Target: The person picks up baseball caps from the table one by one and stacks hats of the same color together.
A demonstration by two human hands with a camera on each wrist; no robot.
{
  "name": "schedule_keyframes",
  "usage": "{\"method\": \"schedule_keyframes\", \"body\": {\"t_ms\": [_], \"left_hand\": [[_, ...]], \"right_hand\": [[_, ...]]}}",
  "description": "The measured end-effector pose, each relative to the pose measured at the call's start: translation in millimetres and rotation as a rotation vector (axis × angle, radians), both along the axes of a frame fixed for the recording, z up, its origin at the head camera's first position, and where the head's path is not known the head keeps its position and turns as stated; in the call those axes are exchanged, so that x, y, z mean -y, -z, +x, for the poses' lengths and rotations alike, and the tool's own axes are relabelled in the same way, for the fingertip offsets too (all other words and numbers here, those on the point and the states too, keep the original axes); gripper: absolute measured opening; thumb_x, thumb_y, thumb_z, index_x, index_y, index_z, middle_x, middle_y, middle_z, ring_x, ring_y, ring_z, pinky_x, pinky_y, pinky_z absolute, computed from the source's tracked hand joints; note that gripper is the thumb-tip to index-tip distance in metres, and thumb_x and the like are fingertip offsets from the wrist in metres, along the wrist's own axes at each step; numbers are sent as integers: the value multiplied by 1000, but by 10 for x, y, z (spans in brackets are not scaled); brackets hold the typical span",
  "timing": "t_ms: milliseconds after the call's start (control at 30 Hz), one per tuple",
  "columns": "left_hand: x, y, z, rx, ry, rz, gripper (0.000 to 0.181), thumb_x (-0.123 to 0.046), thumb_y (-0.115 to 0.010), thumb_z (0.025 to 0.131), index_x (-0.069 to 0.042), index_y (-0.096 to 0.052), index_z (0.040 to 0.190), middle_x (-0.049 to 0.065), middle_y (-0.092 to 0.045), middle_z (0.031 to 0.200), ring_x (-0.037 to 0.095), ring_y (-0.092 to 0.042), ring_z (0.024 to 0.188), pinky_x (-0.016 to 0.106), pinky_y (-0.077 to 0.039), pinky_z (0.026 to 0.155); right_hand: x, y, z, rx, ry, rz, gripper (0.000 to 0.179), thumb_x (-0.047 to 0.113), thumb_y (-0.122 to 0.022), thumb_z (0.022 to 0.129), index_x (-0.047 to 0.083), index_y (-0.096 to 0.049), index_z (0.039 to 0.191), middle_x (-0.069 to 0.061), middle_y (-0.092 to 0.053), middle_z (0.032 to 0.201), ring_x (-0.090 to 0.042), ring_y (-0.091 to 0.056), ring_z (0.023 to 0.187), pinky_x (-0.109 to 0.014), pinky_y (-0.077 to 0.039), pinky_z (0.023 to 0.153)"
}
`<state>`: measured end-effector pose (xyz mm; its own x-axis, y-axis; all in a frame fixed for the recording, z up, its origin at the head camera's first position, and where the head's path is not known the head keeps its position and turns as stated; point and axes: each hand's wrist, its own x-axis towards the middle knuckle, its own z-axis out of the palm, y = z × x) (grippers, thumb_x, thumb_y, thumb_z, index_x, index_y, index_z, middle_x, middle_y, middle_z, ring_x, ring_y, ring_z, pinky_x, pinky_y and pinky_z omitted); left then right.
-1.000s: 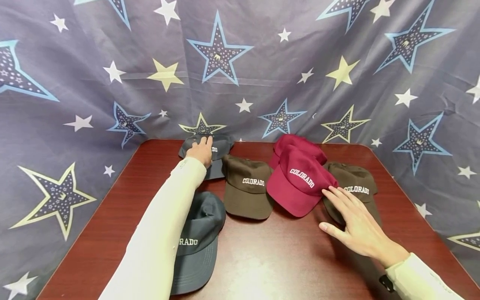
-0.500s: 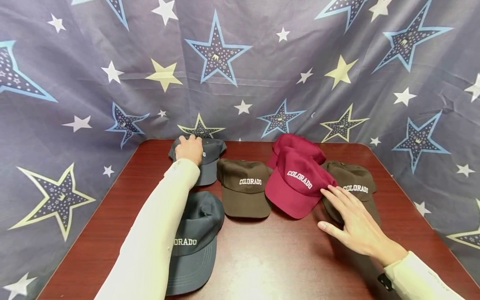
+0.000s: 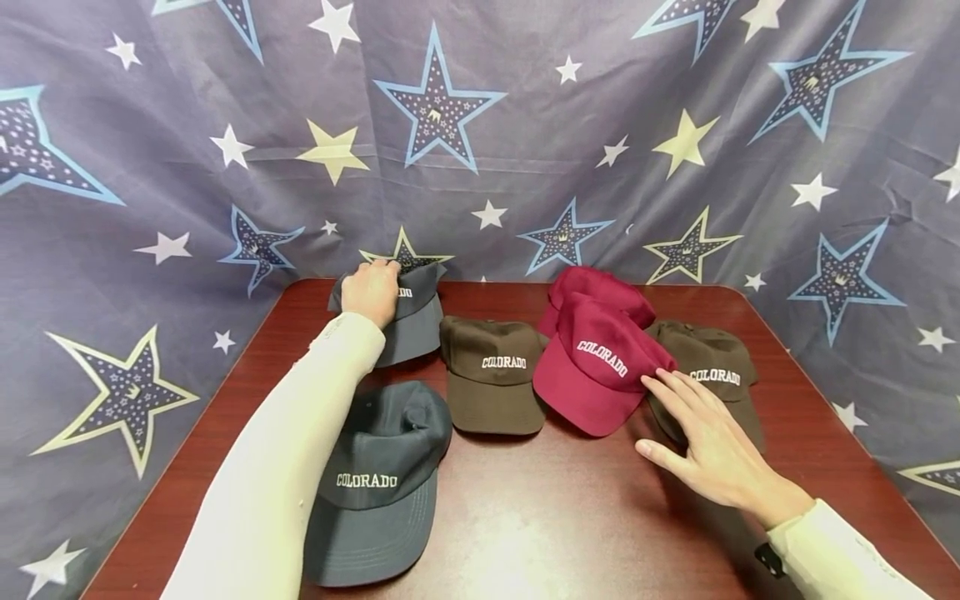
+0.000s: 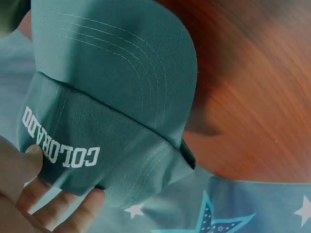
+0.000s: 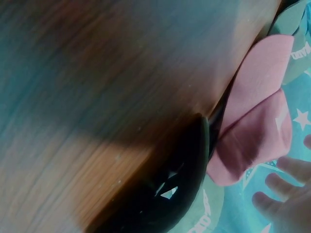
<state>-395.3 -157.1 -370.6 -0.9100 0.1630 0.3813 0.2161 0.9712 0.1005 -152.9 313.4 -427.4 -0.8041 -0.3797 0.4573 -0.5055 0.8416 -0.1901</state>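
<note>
The left grip (image 3: 371,292) is clamping the far grey-blue cap (image 3: 416,325), thumb on its lettered front, at the back left of the bench (image 3: 525,508); the sleeved left arm (image 3: 277,454) is pointing forward; the right grip (image 3: 712,454) is hovering, fingers straight, thumb apart, near the front maroon cap (image 3: 596,367) and rightmost brown cap (image 3: 716,354)
</note>
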Motion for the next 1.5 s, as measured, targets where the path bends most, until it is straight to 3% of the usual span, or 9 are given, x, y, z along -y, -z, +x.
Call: {"method": "schedule_keyframes", "body": {"t_ms": [167, 433, 733, 1067, 1267, 1500], "left_hand": [[59, -83, 37, -76, 23, -13, 20, -6, -53, 97, -2, -69, 108, 21, -67, 110, 45, -64, 104, 66, -53, 76], [131, -252, 170, -172, 86, -107, 17, -9, -54, 98, -3, -68, 106, 19, -67, 103, 43, -62, 97, 60, -46, 82], [160, -391, 358, -196, 178, -99, 9, -10, -65, 96, -4, -66, 103, 17, -66, 98, 43, -61, 95, 58, -48, 81], [208, -502, 693, -213, 289, -160, 7, -9, -67, 94, -7, -68, 101, 14, -69, 110, 38, -62, 104, 56, -50, 84], [223, -583, 932, -249, 388, -202, 4, -5, -68, 90, -8, -67, 93, 12, -67, 94, 37, -63, 93, 52, -50, 87], [238, -679, 1203, -284, 503, -245, 9, -6, -72, 87, -9, -64, 86, 9, -62, 83, 36, -62, 82, 52, -53, 78]], "right_hand": [[12, 8, 4, 5, -1, -4, 86, 47, -82, 82, 14, -47, 154, -16, -45, 156, -43, -39, 142, -56, -30, 115], [14, 21, 9, 9, 3, -9, 86, 46, -82, 83, 14, -47, 154, -17, -45, 156, -44, -38, 143, -53, -28, 117], [13, 15, 18, 12, 4, -17, 87, 46, -82, 83, 16, -46, 155, -16, -45, 155, -43, -38, 143, -54, -30, 116], [11, 1, 7, 10, 0, -14, 87, 46, -82, 83, 18, -44, 156, -17, -45, 155, -43, -37, 143, -54, -29, 116], [25, 7, 15, 15, 1, -16, 86, 46, -82, 83, 15, -46, 155, -17, -44, 156, -43, -37, 143, -57, -30, 115], [35, -4, 21, 15, -1, -20, 86, 45, -82, 83, 14, -46, 155, -17, -44, 155, -44, -36, 143, -56, -30, 116]]}}
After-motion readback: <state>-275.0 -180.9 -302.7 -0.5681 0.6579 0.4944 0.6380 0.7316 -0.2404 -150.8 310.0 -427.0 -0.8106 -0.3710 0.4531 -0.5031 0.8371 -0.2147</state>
